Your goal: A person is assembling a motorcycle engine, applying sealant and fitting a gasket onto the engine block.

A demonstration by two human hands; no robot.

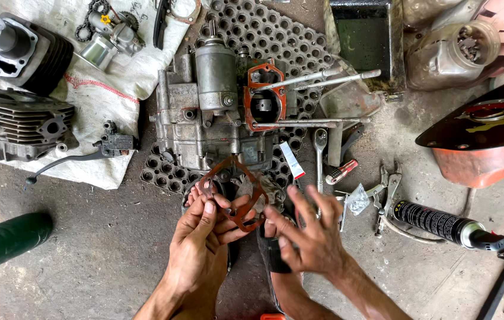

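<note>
Two hands, the left (200, 237) and the right (310, 231), show at the bottom. One reddish gasket (232, 191) is between them. One engine crankcase (213, 115) lies on one perforated rubber mat (276, 35), with four long studs (314, 77) sticking out. Two finned cylinders (18, 121) rest on one white sack (118, 83). One spray can (442, 224), one ratchet wrench (321, 155) and one pair of locking pliers (387, 195) lie on the floor.

Red gasket (232, 188) in left hand (200, 246), right hand (310, 237) touching, below engine case (204, 118).

We see even, soft daylight on the floor (98, 249), with faint shadows, no harsh glare, sharp focus throughout, and slight wide-angle bending toward the frame's edges.
</note>
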